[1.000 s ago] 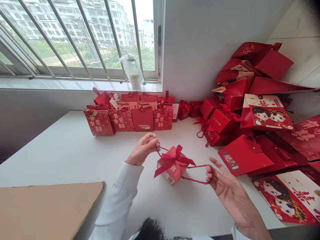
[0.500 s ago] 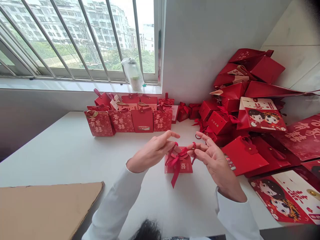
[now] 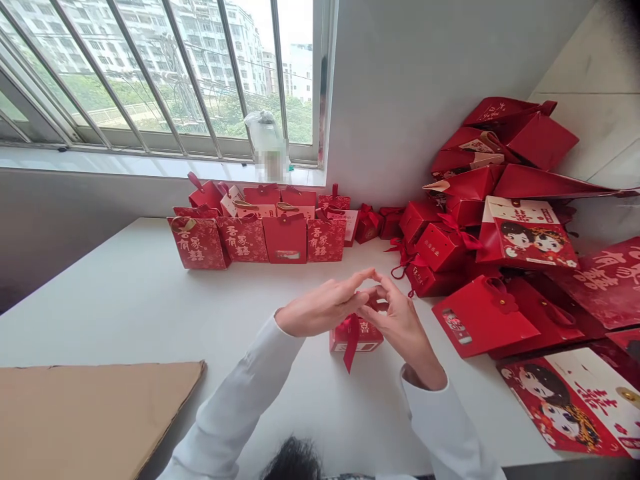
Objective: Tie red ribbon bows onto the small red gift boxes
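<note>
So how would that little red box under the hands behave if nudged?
The red box is probably light, looking like folded card. Its flat sides should make it slide, not roll. The ribbon, its tail hanging down the front, would likely flop.

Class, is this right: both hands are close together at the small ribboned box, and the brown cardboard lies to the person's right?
Not quite: the head view shows the brown cardboard on the person's left. The left hand and right hand are indeed close together at the small ribboned box.
</note>
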`<control>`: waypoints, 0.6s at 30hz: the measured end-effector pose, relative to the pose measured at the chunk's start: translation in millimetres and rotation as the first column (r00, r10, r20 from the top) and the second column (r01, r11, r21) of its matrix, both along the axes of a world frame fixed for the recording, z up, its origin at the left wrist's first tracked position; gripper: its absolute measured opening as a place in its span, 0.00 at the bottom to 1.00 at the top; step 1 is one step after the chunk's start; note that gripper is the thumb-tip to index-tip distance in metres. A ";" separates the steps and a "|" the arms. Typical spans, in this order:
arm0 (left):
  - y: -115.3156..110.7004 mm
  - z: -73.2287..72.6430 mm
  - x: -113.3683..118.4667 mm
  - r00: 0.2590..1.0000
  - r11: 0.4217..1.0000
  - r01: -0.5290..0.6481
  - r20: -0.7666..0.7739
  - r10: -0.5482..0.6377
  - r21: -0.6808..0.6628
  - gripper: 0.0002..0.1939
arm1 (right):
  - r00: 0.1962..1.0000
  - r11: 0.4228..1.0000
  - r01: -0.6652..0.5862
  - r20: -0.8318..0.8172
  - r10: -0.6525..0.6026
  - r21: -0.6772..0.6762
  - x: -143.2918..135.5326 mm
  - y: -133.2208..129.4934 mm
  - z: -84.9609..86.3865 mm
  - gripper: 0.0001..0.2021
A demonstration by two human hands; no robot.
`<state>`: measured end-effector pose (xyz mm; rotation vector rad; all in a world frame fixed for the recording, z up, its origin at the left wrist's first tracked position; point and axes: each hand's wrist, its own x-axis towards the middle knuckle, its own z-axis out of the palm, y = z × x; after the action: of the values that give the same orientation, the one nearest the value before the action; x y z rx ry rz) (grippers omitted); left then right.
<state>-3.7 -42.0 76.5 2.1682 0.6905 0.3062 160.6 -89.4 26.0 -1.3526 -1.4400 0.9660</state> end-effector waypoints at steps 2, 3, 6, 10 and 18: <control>3.0 -5.0 -4.3 0.999 0.999 0.003 0.038 -0.001 -0.050 0.24 | 0.994 1.000 0.011 -0.107 -0.012 -0.012 -2.2 2.2 -5.6 0.26; 4.1 -7.9 -6.4 0.998 0.997 -0.005 0.060 0.010 -0.080 0.24 | 0.987 1.000 0.015 -0.162 -0.018 -0.018 -3.2 3.4 -9.0 0.26; 4.7 -14.2 -10.5 0.988 0.982 -0.075 0.117 0.096 -0.172 0.25 | 0.963 0.999 0.041 -0.267 -0.045 -0.022 -6.8 5.6 -15.4 0.26; 0.3 -11.7 -10.3 0.949 0.937 -0.142 0.227 0.221 -0.319 0.28 | 0.942 0.996 0.090 -0.323 -0.088 -0.010 -10.6 6.3 -10.4 0.27; -2.5 -18.2 -31.6 0.923 0.909 -0.215 0.229 0.308 -0.358 0.23 | 0.928 0.998 0.023 -0.370 -0.043 -0.059 -1.1 3.3 -11.4 0.24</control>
<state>-35.3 -44.5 58.3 1.6732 0.8094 0.5880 159.5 -86.1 14.6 -1.1518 -1.1066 1.1745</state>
